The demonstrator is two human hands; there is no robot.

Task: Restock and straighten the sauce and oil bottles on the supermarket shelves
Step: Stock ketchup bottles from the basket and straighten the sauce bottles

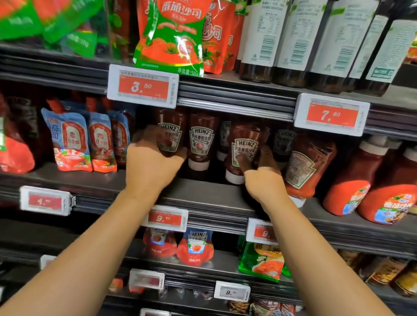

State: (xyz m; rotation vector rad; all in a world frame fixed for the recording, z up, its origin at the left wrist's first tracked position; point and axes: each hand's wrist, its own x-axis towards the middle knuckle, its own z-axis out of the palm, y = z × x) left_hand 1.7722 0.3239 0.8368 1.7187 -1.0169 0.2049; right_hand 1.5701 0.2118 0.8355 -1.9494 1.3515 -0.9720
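1. Up on the middle shelf [204, 190], both hands reach among upside-down Heinz ketchup bottles standing on their white caps
2. Left hand [151, 160] wraps round the leftmost Heinz bottle [170, 136], fingers curled behind it, thumb across the front; the bottle stands upright
3. Right hand [262, 173] grips a tilted Heinz bottle [243, 151], thumb pressed on its label, fingers behind; its cap leans left
4. Between them a third Heinz bottle [202, 142] stands untouched
5. Blue sauce pouches [76, 142] sit left of the hands; dark tall bottles [300, 36] line the shelf above, over a 7.80 price tag [331, 115]
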